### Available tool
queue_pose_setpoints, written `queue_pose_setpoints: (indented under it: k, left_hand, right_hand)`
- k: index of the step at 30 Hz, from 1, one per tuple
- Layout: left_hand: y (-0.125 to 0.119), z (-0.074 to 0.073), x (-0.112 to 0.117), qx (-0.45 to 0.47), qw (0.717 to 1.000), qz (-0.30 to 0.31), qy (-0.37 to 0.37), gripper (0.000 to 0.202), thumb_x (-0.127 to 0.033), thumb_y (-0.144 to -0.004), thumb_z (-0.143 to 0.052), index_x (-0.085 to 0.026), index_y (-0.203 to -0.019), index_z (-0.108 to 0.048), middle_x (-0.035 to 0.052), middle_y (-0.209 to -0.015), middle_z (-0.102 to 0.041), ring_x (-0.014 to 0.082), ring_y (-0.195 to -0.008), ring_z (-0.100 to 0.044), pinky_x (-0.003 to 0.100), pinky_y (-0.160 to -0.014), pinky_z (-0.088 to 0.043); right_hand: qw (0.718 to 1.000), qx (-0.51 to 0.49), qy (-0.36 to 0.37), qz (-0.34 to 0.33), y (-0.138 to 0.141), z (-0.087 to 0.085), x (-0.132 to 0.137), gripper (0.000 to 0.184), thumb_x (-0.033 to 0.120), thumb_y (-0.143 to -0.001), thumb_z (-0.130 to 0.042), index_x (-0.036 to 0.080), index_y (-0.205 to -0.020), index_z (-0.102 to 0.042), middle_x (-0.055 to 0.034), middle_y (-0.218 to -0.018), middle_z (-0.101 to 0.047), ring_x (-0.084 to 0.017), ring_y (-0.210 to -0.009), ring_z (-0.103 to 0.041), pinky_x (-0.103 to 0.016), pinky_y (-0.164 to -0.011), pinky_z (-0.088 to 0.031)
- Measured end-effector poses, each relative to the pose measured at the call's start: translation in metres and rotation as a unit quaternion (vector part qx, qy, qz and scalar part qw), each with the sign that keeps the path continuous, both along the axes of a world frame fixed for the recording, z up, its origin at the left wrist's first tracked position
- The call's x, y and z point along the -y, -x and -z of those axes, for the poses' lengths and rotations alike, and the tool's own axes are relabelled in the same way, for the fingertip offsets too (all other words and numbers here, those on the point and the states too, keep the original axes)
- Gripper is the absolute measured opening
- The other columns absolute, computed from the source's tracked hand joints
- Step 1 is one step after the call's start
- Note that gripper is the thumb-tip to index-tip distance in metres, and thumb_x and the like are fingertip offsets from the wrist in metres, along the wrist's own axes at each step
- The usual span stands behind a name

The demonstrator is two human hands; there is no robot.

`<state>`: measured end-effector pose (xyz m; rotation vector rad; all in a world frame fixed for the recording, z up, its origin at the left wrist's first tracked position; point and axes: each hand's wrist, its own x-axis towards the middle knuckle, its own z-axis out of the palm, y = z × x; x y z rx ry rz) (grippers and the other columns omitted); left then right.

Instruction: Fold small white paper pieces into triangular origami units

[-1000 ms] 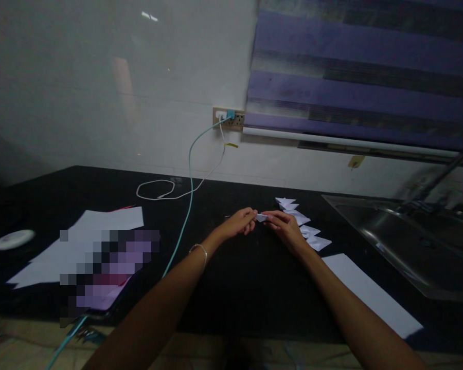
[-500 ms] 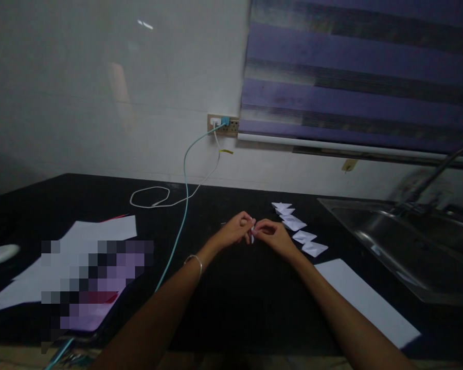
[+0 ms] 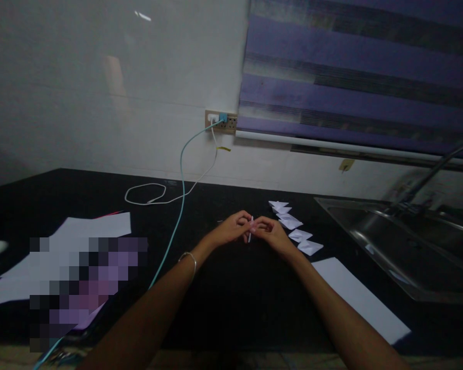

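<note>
A small folded piece of white paper (image 3: 249, 237) is pinched between my two hands above the black counter; most of it is hidden by my fingers. My left hand (image 3: 233, 228) grips it from the left, with a thin bracelet on that wrist. From the right, my right hand (image 3: 270, 232) closes thumb and fingers on the same paper. Just beyond my right hand, several folded white paper boats (image 3: 290, 221) lie in a slanting row. Nearer me, a white sheet of paper (image 3: 357, 293) lies partly under my right forearm.
White papers (image 3: 96, 226) and a blurred-out purple-screened device (image 3: 100, 282) lie at left. A teal cable (image 3: 176, 226) runs across the counter (image 3: 216, 308) from the wall socket (image 3: 231, 123); a white cable (image 3: 165, 191) loops behind. At right is a steel sink (image 3: 370, 231) with a faucet.
The view has shifted slightly, so the surroundings sit a little further left and up. Both hands still hold the folded paper, the fingers a bit closer together and the paper turned slightly.
</note>
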<state>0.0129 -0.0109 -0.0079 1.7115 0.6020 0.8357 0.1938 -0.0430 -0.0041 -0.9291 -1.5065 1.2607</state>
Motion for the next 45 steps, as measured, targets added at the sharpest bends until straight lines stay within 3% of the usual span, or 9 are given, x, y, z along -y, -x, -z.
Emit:
queue_pose_setpoints:
  k: [6, 11, 21, 26, 31, 34, 40, 45]
  left_hand:
    - [-0.001, 0.002, 0.0, -0.01, 1.0, -0.012, 0.002, 0.035, -0.051, -0.087, -0.054, -0.018, -0.099, -0.049, -0.0006, -0.072, -0.062, 0.0097, -0.054, -0.059, 0.016, -0.042, -0.031]
    - [-0.001, 0.0, 0.001, 0.005, 1.0, 0.012, -0.014, 0.03, -0.046, -0.089, -0.052, -0.018, -0.097, -0.046, -0.0022, -0.07, -0.058, 0.0086, -0.054, -0.055, 0.018, -0.048, -0.038]
    - [-0.003, -0.002, 0.007, -0.067, 0.996, -0.033, -0.049, 0.029, -0.045, -0.094, -0.041, -0.019, -0.104, -0.049, -0.0007, -0.075, -0.057, 0.0095, -0.058, -0.051, 0.02, -0.053, -0.039]
    - [0.001, -0.012, 0.015, -0.147, 0.976, -0.09, -0.135, 0.027, -0.041, -0.095, -0.038, -0.019, -0.101, -0.053, 0.0009, -0.075, -0.06, 0.0115, -0.058, -0.052, 0.022, -0.054, -0.038]
    - [0.0, -0.018, 0.02, -0.173, 0.955, -0.122, -0.206, 0.022, -0.036, -0.089, -0.052, -0.019, -0.102, -0.057, 0.004, -0.081, -0.064, 0.015, -0.065, -0.056, 0.024, -0.059, -0.04]
    - [-0.002, -0.015, 0.018, -0.166, 0.956, -0.138, -0.198, 0.02, -0.034, -0.088, -0.053, -0.019, -0.101, -0.059, 0.0036, -0.079, -0.064, 0.0149, -0.064, -0.056, 0.024, -0.058, -0.04]
    - [-0.001, -0.009, 0.009, -0.13, 0.961, -0.171, -0.174, 0.021, -0.028, -0.087, -0.053, -0.018, -0.101, -0.065, 0.0032, -0.079, -0.066, 0.012, -0.06, -0.056, 0.022, -0.056, -0.041]
    - [0.001, -0.008, 0.008, -0.102, 0.97, -0.159, -0.15, 0.026, -0.036, -0.089, -0.052, -0.018, -0.104, -0.063, 0.0021, -0.074, -0.063, 0.0103, -0.055, -0.054, 0.02, -0.05, -0.039]
  right_hand:
    - [0.999, -0.036, 0.018, -0.036, 0.002, -0.002, 0.001, 0.029, 0.036, -0.069, -0.077, 0.021, -0.088, -0.061, -0.0004, -0.075, -0.069, -0.017, -0.071, -0.067, -0.032, -0.071, -0.051]
    - [0.999, -0.018, 0.023, -0.037, 0.0, -0.003, 0.002, 0.028, 0.037, -0.072, -0.076, 0.021, -0.088, -0.06, -0.0016, -0.078, -0.07, -0.017, -0.073, -0.067, -0.03, -0.069, -0.051]
    - [1.0, -0.001, 0.01, 0.008, 0.0, -0.001, 0.0, 0.029, 0.041, -0.073, -0.073, 0.021, -0.084, -0.056, -0.0005, -0.076, -0.065, -0.016, -0.07, -0.065, -0.03, -0.067, -0.053]
    - [0.993, 0.078, -0.074, 0.055, 0.004, 0.001, 0.001, 0.024, 0.036, -0.074, -0.07, 0.02, -0.085, -0.056, 0.0014, -0.071, -0.06, -0.014, -0.063, -0.059, -0.028, -0.062, -0.051]
    - [0.97, 0.146, -0.158, 0.11, 0.007, 0.001, 0.006, 0.015, 0.027, -0.077, -0.063, 0.021, -0.089, -0.055, -0.0007, -0.076, -0.061, -0.016, -0.07, -0.06, -0.028, -0.065, -0.05]
    - [0.96, 0.18, -0.177, 0.12, 0.007, 0.001, 0.008, 0.015, 0.026, -0.078, -0.061, 0.021, -0.091, -0.055, -0.0008, -0.076, -0.061, -0.016, -0.067, -0.06, -0.026, -0.061, -0.048]
    - [0.922, 0.242, -0.222, 0.206, 0.005, 0.0, 0.007, 0.014, 0.027, -0.08, -0.06, 0.021, -0.092, -0.061, -0.0015, -0.071, -0.063, -0.016, -0.063, -0.059, -0.028, -0.059, -0.046]
    - [0.936, 0.208, -0.213, 0.19, 0.006, -0.001, 0.006, 0.027, 0.03, -0.079, -0.062, 0.02, -0.103, -0.066, -0.0061, -0.085, -0.07, -0.02, -0.076, -0.066, -0.032, -0.069, -0.052]
